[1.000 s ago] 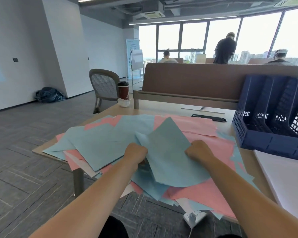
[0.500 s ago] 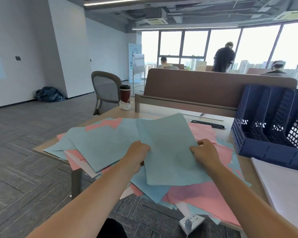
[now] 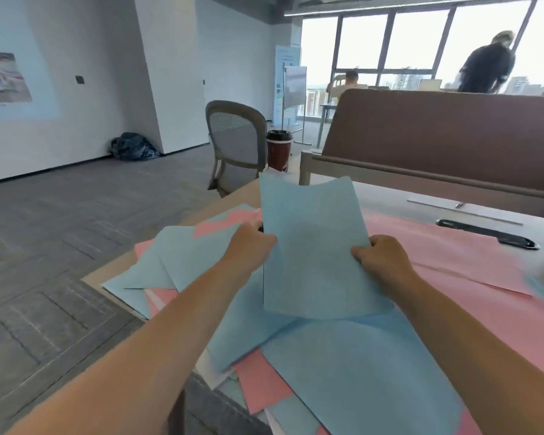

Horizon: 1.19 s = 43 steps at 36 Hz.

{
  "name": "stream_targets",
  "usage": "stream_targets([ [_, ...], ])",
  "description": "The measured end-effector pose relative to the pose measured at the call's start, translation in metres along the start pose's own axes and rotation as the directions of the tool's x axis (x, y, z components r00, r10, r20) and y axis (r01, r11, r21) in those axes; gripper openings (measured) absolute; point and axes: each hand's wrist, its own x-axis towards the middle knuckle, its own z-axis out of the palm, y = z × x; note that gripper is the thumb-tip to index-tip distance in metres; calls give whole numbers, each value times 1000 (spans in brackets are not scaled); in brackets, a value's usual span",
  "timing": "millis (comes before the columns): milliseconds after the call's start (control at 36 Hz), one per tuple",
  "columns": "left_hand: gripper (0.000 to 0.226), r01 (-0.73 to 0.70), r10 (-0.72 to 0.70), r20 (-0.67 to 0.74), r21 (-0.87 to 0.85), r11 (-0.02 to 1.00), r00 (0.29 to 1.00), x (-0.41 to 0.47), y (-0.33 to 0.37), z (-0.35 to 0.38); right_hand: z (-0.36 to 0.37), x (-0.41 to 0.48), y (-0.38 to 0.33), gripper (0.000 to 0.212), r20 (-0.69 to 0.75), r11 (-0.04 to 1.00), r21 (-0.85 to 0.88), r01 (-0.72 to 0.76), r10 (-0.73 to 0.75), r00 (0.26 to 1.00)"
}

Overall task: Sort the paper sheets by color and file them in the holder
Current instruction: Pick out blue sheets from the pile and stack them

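As left hand and right hand pinch its sides, blue sheet upright, top edge dipping

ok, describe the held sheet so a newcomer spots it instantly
On the wooden desk lies a heap of pink and blue sheets. The left hand and right hand grip one blue sheet by its sides. Only it is raised upright.

Loose sheets cover the table; cup behind them; chair left of it, divider right
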Motion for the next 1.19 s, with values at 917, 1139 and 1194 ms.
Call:
stream_targets([
  [917,26,199,-211,-55,-170,965,976,19,-13,-61,41,3,-49,30,38,987,160,-9,3,999],
  [1139,19,223,-233,-80,-115,968,969,-16,-41,-105,66,-34,-73,18,290,998,70,7,-27,957],
  [1194,18,220,-226,-140,-56,974,964,-22,-46,-111,77,-36,-79,12,293,994,-59,88,-67,954],
])
